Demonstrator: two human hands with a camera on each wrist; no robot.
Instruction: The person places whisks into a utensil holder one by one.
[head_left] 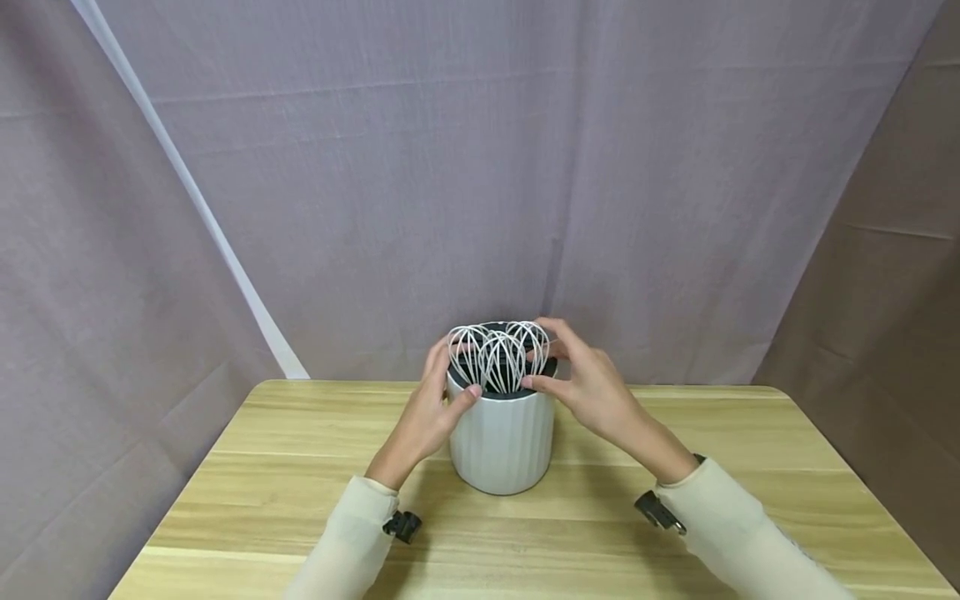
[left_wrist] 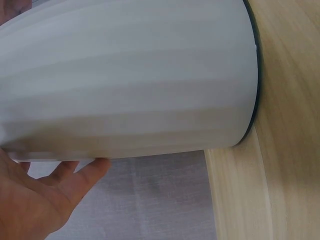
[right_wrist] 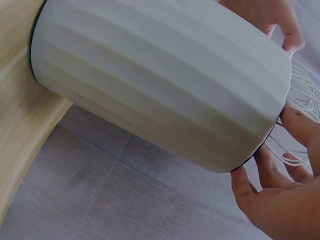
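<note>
Upright near the far edge of the wooden surface stands a white ribbed holder with white wire whisks poking out of its dark rim. Both hands flank it — the left hand has its grip wrapped round the holder's upper side, while the right hand pinches at the whisk loops by the rim.

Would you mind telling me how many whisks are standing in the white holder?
3, as far as shows: whisks stand side by side in the holder, left, middle, right. Overlapping wires could hide another.
</note>
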